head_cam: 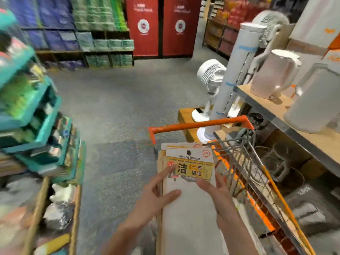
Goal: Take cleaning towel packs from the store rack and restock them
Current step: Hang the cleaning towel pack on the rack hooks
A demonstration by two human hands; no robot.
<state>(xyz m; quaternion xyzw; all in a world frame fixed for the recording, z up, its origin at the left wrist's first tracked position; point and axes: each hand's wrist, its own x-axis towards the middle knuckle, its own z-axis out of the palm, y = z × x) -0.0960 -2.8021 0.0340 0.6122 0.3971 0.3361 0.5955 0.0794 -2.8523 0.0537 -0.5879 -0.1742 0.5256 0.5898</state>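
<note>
I hold a stack of cleaning towel packs in front of me, over the left edge of an orange wire shopping cart. The top pack has a yellow label and a grey cloth below it. My left hand grips the stack's left edge, thumb and fingers lying on the top pack. My right hand holds the right edge, thumb on the front just under the label. The cart's orange handle runs across just beyond the packs.
A teal rack of blurred goods stands at the left, with a wooden bin below it. Kettles and fans fill a wooden shelf on the right. Grey floor stretches ahead to stacked blue and green packs and red pillars.
</note>
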